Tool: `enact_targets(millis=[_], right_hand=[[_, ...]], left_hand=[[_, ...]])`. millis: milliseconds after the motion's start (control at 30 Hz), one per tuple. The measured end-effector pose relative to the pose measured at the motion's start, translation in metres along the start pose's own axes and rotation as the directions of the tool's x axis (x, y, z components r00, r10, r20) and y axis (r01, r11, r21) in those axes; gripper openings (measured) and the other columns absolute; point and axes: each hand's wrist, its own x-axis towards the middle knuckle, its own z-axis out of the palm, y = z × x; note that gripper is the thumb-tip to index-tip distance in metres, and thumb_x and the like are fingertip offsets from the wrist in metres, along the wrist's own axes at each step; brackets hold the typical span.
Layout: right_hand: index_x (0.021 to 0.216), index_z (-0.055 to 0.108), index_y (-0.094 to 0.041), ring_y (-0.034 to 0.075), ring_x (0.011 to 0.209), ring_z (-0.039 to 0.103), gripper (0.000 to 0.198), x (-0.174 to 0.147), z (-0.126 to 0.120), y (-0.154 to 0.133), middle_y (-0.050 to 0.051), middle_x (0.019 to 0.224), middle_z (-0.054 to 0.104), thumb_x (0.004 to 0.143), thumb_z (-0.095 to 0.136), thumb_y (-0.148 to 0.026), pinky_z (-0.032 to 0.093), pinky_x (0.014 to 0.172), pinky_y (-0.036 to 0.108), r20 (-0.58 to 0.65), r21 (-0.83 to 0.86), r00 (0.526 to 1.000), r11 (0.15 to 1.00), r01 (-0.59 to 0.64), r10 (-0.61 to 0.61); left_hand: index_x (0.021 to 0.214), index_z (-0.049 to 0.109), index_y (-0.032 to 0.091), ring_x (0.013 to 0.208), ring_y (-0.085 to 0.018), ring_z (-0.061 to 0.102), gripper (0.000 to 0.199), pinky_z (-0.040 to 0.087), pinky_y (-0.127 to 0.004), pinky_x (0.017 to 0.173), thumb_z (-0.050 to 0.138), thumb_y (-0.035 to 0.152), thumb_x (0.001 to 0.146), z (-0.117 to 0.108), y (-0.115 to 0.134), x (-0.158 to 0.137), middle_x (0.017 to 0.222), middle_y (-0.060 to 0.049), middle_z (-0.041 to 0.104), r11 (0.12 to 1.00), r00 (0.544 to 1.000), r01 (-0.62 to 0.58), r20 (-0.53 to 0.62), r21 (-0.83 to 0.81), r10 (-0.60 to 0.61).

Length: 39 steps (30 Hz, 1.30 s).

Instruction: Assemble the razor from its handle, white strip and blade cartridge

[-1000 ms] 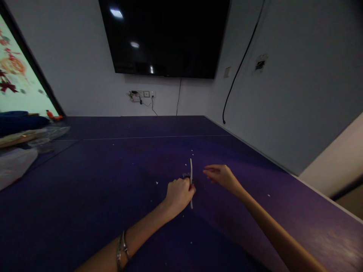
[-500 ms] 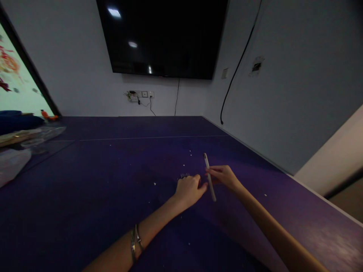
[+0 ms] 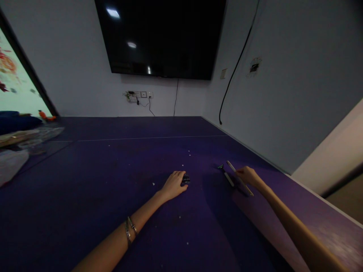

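Observation:
My left hand (image 3: 174,184) rests on the purple tabletop (image 3: 113,211), thumb and fingers curled around a small dark object (image 3: 186,178) with a shiny top. Most of that object is covered, so I cannot make out its kind. Farther right, my right hand (image 3: 249,176) pinches a slim, pale, pen-like stick (image 3: 231,166) near its middle; the stick slants down to the right. Just left of it lies a razor (image 3: 227,177) with a greenish head and a dark and light handle, apart from the fingers.
Small white scraps (image 3: 153,184) dot the tabletop. Plastic bags (image 3: 13,164) and dark blue cloth (image 3: 18,122) lie at the left edge. A television (image 3: 164,37) hangs on the far wall above sockets (image 3: 143,94). A black cable (image 3: 231,81) dangles along the right wall.
My hands have moved apart: the left shifted slightly left, and the right went right with the pale stick, which now leans the other way. The razor and the dark object show more clearly.

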Motion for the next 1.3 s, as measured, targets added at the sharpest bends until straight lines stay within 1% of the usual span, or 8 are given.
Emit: enact_targets(millis=[400, 533, 633, 767, 833, 1000, 1167, 1300], right_hand=[[0.073, 0.072, -0.014, 0.021, 0.068, 0.064, 0.022, -0.004, 0.016, -0.006, 0.007, 0.067, 0.068, 0.072, 0.052, -0.025, 0.037, 0.051, 0.021, -0.028, -0.044, 0.999, 0.999, -0.017, 0.016], [0.089, 0.070, -0.013, 0.024, 0.074, 0.064, 0.033, -0.010, 0.004, -0.016, 0.012, 0.078, 0.069, 0.076, 0.051, -0.036, 0.041, 0.057, 0.025, -0.081, -0.089, 0.996, 0.995, -0.038, 0.031], [0.104, 0.066, -0.014, 0.025, 0.081, 0.063, 0.040, -0.020, -0.012, -0.038, 0.013, 0.092, 0.068, 0.077, 0.051, -0.040, 0.045, 0.067, 0.028, -0.126, -0.092, 0.989, 0.993, 0.068, -0.080], [0.114, 0.059, -0.020, 0.022, 0.094, 0.058, 0.046, -0.042, -0.029, -0.084, 0.010, 0.110, 0.061, 0.073, 0.058, -0.040, 0.044, 0.083, 0.032, 0.017, 0.095, 0.886, 0.883, 0.460, -0.464], [0.122, 0.053, -0.022, 0.023, 0.101, 0.055, 0.056, -0.056, -0.032, -0.106, 0.010, 0.119, 0.055, 0.069, 0.062, -0.041, 0.044, 0.084, 0.036, 0.095, 0.165, 0.828, 0.829, 0.535, -0.553], [0.124, 0.049, -0.027, 0.024, 0.101, 0.055, 0.065, -0.082, -0.033, -0.137, 0.008, 0.120, 0.053, 0.064, 0.068, -0.040, 0.043, 0.085, 0.036, 0.263, 0.225, 0.733, 0.779, 0.586, -0.628], [0.113, 0.057, -0.024, 0.022, 0.096, 0.056, 0.047, -0.086, -0.032, -0.141, 0.008, 0.110, 0.058, 0.068, 0.066, -0.035, 0.043, 0.082, 0.033, 0.255, 0.203, 0.712, 0.756, 0.622, -0.654], [0.113, 0.057, -0.023, 0.021, 0.098, 0.055, 0.045, -0.073, -0.037, -0.121, 0.007, 0.111, 0.058, 0.070, 0.062, -0.034, 0.041, 0.086, 0.034, 0.248, 0.193, 0.723, 0.764, 0.615, -0.644]], left_hand=[[0.121, 0.045, 0.016, 0.110, -0.020, 0.048, 0.046, 0.037, -0.034, 0.097, 0.053, 0.022, 0.076, -0.003, -0.001, -0.001, 0.118, -0.010, 0.054, 0.990, 0.996, 0.090, -0.001, -0.109, -0.090], [0.120, 0.045, 0.014, 0.109, -0.020, 0.049, 0.045, 0.037, -0.034, 0.096, 0.054, 0.022, 0.076, -0.005, 0.000, -0.001, 0.116, -0.010, 0.055, 0.989, 0.996, 0.076, -0.038, -0.124, -0.081], [0.122, 0.042, 0.016, 0.110, -0.021, 0.049, 0.049, 0.037, -0.035, 0.096, 0.057, 0.024, 0.076, -0.010, 0.007, 0.000, 0.117, -0.010, 0.054, 0.987, 0.997, 0.048, -0.046, -0.151, -0.055], [0.127, 0.036, 0.019, 0.111, -0.022, 0.048, 0.060, 0.036, -0.037, 0.097, 0.062, 0.028, 0.073, -0.022, 0.028, 0.002, 0.118, -0.010, 0.053, 0.980, 0.999, -0.041, -0.032, -0.196, 0.035], [0.130, 0.032, 0.019, 0.113, -0.023, 0.047, 0.068, 0.035, -0.037, 0.098, 0.064, 0.030, 0.072, -0.026, 0.042, 0.002, 0.121, -0.010, 0.052, 0.971, 0.995, -0.098, -0.009, -0.217, 0.098], [0.133, 0.029, 0.017, 0.114, -0.024, 0.046, 0.072, 0.036, -0.037, 0.097, 0.064, 0.031, 0.072, -0.031, 0.067, -0.005, 0.127, -0.012, 0.048, 0.959, 0.984, -0.171, 0.007, -0.226, 0.177], [0.133, 0.030, 0.017, 0.118, -0.024, 0.043, 0.069, 0.035, -0.037, 0.099, 0.063, 0.032, 0.074, -0.030, 0.076, -0.010, 0.130, -0.011, 0.045, 0.954, 0.980, -0.192, 0.003, -0.230, 0.198], [0.132, 0.030, 0.018, 0.121, -0.022, 0.040, 0.068, 0.033, -0.036, 0.102, 0.061, 0.034, 0.075, -0.031, 0.071, -0.013, 0.133, -0.010, 0.043, 0.944, 0.980, -0.191, -0.004, -0.267, 0.198]])
